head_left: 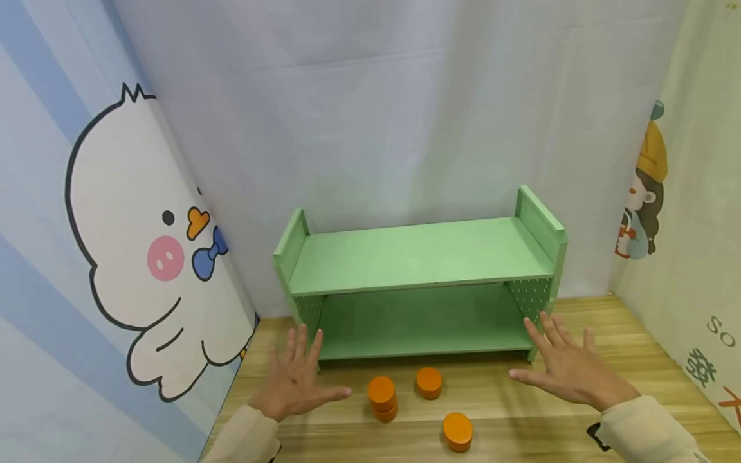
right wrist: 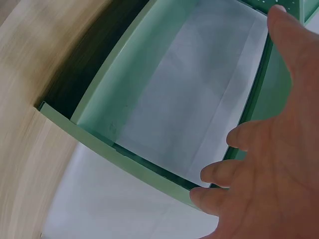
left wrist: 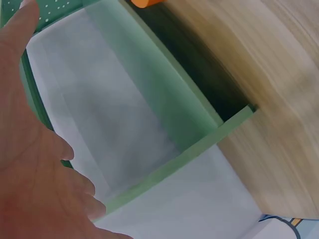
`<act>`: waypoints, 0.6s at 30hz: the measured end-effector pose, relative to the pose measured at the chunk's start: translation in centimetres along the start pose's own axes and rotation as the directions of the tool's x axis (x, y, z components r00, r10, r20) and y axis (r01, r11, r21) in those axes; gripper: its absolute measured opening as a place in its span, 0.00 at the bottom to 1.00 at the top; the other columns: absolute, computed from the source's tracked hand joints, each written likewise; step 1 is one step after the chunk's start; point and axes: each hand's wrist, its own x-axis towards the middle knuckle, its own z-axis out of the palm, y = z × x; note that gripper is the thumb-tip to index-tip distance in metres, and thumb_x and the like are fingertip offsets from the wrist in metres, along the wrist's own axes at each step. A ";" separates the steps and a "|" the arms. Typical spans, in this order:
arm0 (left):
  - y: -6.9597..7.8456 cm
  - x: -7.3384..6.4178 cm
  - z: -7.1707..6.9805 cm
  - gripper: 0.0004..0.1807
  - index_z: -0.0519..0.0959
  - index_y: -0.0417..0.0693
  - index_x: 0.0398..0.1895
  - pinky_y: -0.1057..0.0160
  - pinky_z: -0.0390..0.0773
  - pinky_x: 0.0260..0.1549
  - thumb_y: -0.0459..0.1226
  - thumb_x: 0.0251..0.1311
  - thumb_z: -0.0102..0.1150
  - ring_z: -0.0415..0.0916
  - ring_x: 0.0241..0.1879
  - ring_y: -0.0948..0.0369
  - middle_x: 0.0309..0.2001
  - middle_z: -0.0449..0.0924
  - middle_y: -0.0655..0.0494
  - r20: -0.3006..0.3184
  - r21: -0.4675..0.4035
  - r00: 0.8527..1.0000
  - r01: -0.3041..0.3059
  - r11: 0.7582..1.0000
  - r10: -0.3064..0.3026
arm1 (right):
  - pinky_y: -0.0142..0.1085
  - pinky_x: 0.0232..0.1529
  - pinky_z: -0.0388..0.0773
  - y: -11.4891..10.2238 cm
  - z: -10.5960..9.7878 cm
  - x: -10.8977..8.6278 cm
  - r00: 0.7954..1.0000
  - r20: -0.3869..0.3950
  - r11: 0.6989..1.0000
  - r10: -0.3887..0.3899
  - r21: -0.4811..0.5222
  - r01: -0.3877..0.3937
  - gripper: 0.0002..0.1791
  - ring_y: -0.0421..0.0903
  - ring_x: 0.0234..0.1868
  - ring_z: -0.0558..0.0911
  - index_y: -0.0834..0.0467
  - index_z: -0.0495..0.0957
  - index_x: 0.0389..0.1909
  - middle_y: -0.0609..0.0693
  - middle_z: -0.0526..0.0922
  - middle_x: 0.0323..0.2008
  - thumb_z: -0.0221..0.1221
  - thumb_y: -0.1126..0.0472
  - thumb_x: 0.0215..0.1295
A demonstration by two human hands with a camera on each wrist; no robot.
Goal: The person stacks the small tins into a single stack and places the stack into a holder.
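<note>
A green two-tier shelf (head_left: 422, 254) stands on the wooden table against the back curtain. My left hand (head_left: 295, 379) is held with fingers spread near the shelf's front left corner, holding nothing. On the other side my right hand (head_left: 570, 370) has its fingers spread by the front right corner, also holding nothing. Between the hands are several orange round discs: two stacked (head_left: 382, 397), a single disc (head_left: 429, 382) nearer the shelf, and another disc (head_left: 458, 431) closer to me. Both wrist views show the green shelf (left wrist: 174, 169) (right wrist: 119, 157) beyond the spread fingers.
The wooden table (head_left: 498, 411) runs under the shelf. A grey-white curtain (head_left: 405, 128) hangs behind it. At the left is a panel with a printed white duck (head_left: 127, 225); a pale printed panel (head_left: 689, 289) borders the right side.
</note>
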 end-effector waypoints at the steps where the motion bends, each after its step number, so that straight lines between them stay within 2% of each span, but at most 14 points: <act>1: 0.0 0.0 0.2 0.68 0.47 0.38 0.79 0.20 0.43 0.63 0.76 0.49 0.54 0.37 0.75 0.33 0.76 0.38 0.28 -0.001 -0.006 1.000 0.001 1.000 -0.001 | 0.83 0.58 0.33 0.0 0.1 0.0 1.000 0.000 1.000 -0.001 0.001 0.001 0.56 0.77 0.70 0.52 0.68 0.54 0.75 0.77 0.49 0.73 0.59 0.31 0.62; 11: 0.3 0.2 2.0 0.66 0.45 0.39 0.80 0.20 0.37 0.63 0.73 0.51 0.59 0.33 0.75 0.34 0.77 0.34 0.30 0.022 -0.114 1.000 0.013 0.993 -0.010 | 0.83 0.58 0.32 0.0 1.3 0.1 1.000 0.031 1.000 -0.002 0.026 0.001 0.55 0.77 0.70 0.51 0.69 0.54 0.75 0.77 0.49 0.72 0.59 0.32 0.62; 18: 0.7 0.2 3.1 0.67 0.45 0.40 0.80 0.21 0.37 0.64 0.76 0.50 0.55 0.33 0.75 0.34 0.77 0.34 0.31 0.033 -0.139 0.999 0.010 0.990 -0.006 | 0.82 0.58 0.33 -0.5 2.2 0.2 0.998 0.057 0.998 -0.004 0.056 0.001 0.56 0.77 0.71 0.51 0.69 0.55 0.75 0.77 0.49 0.72 0.59 0.31 0.62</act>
